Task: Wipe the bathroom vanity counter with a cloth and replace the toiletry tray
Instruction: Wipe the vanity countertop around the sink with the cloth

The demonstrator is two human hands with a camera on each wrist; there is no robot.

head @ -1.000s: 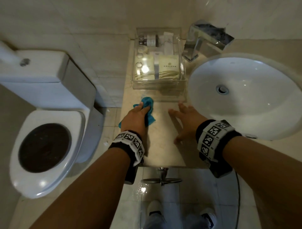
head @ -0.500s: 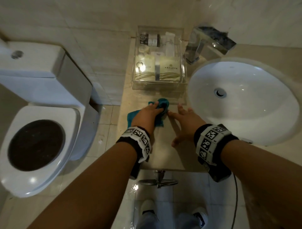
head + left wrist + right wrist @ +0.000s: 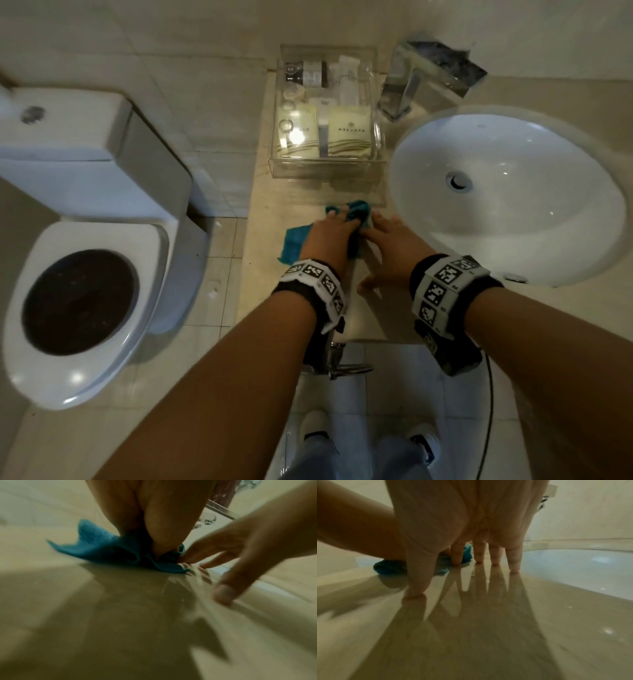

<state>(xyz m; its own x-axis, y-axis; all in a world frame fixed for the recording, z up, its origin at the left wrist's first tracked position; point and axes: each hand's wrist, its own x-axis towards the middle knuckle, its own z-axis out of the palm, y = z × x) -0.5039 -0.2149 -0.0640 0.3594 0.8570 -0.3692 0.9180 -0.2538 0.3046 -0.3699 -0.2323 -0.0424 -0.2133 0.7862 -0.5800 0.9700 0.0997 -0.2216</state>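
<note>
Wiping the polished beige stone bench (image 3: 294, 205) in front of the clear acrylic toiletry tray (image 3: 327, 113).

The left hand (image 3: 329, 236) presses the crumpled teal cloth (image 3: 291, 245) on the bench, its grip unclear; the right hand (image 3: 394, 246) lies flat, fingers spread, just beside it. The tray sits at the back, near the chrome tap (image 3: 424, 77). A stroke pushed too far could knock the tray, or crowd the right fingers (image 3: 494, 555).

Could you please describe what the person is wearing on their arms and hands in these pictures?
Both forearms are bare, with no sleeves or gloves. The left hand and right hand each have a black wrist strap carrying white-grey panels printed with black square markers. A thin dark cable hangs below the right wrist.
</note>
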